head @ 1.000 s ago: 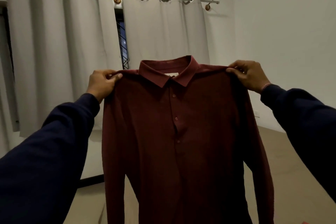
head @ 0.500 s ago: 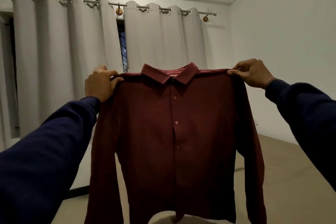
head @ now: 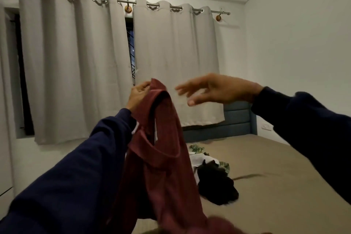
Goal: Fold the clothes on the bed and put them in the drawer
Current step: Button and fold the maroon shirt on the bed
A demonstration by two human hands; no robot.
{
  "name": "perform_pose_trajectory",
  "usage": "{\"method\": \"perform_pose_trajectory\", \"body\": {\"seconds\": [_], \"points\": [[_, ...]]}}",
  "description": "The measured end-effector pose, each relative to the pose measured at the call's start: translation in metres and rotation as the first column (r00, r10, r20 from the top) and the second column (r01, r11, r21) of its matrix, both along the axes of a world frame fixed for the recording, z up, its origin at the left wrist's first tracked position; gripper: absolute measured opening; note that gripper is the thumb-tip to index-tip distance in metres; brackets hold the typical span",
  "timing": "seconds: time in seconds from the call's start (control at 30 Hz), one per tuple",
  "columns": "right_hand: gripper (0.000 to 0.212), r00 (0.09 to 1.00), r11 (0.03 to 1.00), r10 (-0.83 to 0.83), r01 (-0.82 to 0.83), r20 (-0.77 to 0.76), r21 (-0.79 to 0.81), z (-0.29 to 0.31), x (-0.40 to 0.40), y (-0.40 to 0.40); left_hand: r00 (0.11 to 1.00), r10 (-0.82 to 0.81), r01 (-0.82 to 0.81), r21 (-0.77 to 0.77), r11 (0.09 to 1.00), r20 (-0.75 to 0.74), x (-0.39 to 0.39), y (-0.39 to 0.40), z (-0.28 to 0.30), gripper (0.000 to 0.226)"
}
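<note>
The maroon collared shirt (head: pixel 167 173) is pinched at one shoulder by the left hand (head: pixel 137 97) and hangs limp above the bed (head: pixel 275 186). The right hand (head: pixel 212 89), at 3 o'clock, is spread and empty. The soft, light fabric (judged non-slippery) is best regripped at the free shoulder.

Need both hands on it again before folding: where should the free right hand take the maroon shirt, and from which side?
Probably the loose shoulder by the collar. The left hand pinches the maroon shirt at its top, so it hangs bunched with the collar loop sagging right. The right hand, open, could come in from the right and pinch that upper edge.
</note>
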State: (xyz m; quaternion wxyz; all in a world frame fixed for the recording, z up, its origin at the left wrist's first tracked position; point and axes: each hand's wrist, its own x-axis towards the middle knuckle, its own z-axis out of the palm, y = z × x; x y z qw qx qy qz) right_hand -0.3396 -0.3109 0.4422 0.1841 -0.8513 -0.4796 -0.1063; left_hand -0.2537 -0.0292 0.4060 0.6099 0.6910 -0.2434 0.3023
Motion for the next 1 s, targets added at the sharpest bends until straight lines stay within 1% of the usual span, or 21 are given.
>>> {"method": "perform_pose_trajectory", "body": {"seconds": [0.03,0.07,0.1,0.17,0.2,0.23,0.27,0.3,0.37,0.43,0.5,0.53,0.6,0.67,0.7,0.73,0.8,0.83,0.9,0.93,1.0], "points": [[0.068,0.978,0.994,-0.096,0.085,0.187,0.066,0.007,0.008,0.01,0.995,-0.1,0.101,0.017,0.995,-0.029,-0.005,-0.01,-0.003,0.017],[0.081,0.949,0.983,-0.164,0.134,0.268,0.126,0.011,0.016,0.017,0.977,-0.202,0.204,0.024,0.979,-0.064,-0.01,-0.02,-0.005,0.018],[0.092,0.948,0.977,-0.183,0.145,0.261,0.156,0.013,0.023,0.023,0.947,-0.3,0.303,0.011,0.953,-0.114,-0.013,-0.031,-0.007,0.02],[0.102,0.977,0.981,-0.165,0.147,0.135,0.129,0.011,0.039,0.029,0.854,-0.479,0.479,-0.054,0.876,-0.202,-0.019,-0.05,-0.013,0.019],[0.097,0.987,0.985,-0.151,0.144,0.062,0.098,0.008,0.045,0.03,0.811,-0.536,0.537,-0.067,0.841,-0.233,-0.022,-0.057,-0.016,0.023],[0.087,0.99,0.988,-0.142,0.141,0.014,0.056,0.004,0.048,0.03,0.788,-0.557,0.562,-0.064,0.825,-0.261,-0.024,-0.061,-0.019,0.033],[0.071,0.989,0.989,-0.147,0.147,0.012,0.018,-0.001,0.052,0.03,0.786,-0.541,0.553,-0.052,0.832,-0.3,-0.025,-0.063,-0.023,0.042],[0.051,0.986,0.988,-0.157,0.157,0.045,0.002,-0.008,0.056,0.029,0.794,-0.508,0.527,-0.036,0.849,-0.334,-0.026,-0.063,-0.03,0.044],[0.022,0.975,0.982,-0.184,0.177,0.122,0.062,-0.025,0.062,0.027,0.849,-0.365,0.408,0.034,0.912,-0.381,-0.03,-0.059,-0.043,0.042],[0.019,0.953,0.968,-0.238,0.217,0.186,0.128,-0.036,0.066,0.025,0.889,-0.231,0.273,0.053,0.961,-0.395,-0.032,-0.05,-0.062,0.052],[0.023,0.939,0.956,-0.274,0.243,0.207,0.162,-0.044,0.071,0.023,0.88,-0.216,0.235,-0.009,0.972,-0.423,-0.036,-0.033,-0.097,0.06],[0.025,0.935,0.951,-0.286,0.25,0.211,0.185,-0.046,0.073,0.022,0.863,-0.234,0.258,-0.007,0.966,-0.449,-0.039,-0.024,-0.12,0.065],[0.028,0.913,0.932,-0.327,0.27,0.244,0.241,-0.049,0.077,0.018,0.788,-0.242,0.347,0.083,0.934,-0.566,-0.045,-0.005,-0.179,0.079],[0.03,0.87,0.906,-0.391,0.305,0.302,0.294,-0.049,0.08,0.014,0.708,-0.151,0.416,0.234,0.879,-0.69,-0.055,0.001,-0.234,0.087],[0.032,0.844,0.892,-0.425,0.329,0.328,0.31,-0.05,0.082,0.013,0.678,-0.095,0.432,0.291,0.853,-0.729,-0.058,0.002,-0.26,0.079],[0.035,0.811,0.876,-0.463,0.357,0.359,0.324,-0.052,0.085,0.013,0.674,-0.051,0.413,0.319,0.853,-0.737,-0.061,0.0,-0.282,0.066],[0.042,0.74,0.842,-0.532,0.407,0.413,0.354,-0.054,0.088,0.01,0.714,-0.021,0.299,0.278,0.913,-0.7,-0.063,-0.006,-0.315,0.043],[0.044,0.713,0.827,-0.555,0.422,0.428,0.371,-0.056,0.09,0.007,0.759,0.021,0.195,0.259,0.946,-0.65,-0.061,-0.007,-0.326,0.033],[0.045,0.69,0.812,-0.577,0.429,0.437,0.396,-0.06,0.094,-0.001,0.835,0.172,-0.035,0.26,0.965,-0.522,-0.056,-0.005,-0.33,0.015],[0.045,0.691,0.809,-0.58,0.428,0.432,0.402,-0.062,0.096,-0.005,0.852,0.235,-0.13,0.246,0.961,-0.468,-0.051,0.0,-0.326,0.008],[0.045,0.715,0.808,-0.576,0.422,0.397,0.412,-0.065,0.1,-0.018,0.867,0.319,-0.248,0.222,0.943,-0.384,-0.045,0.013,-0.309,0.008]]}}
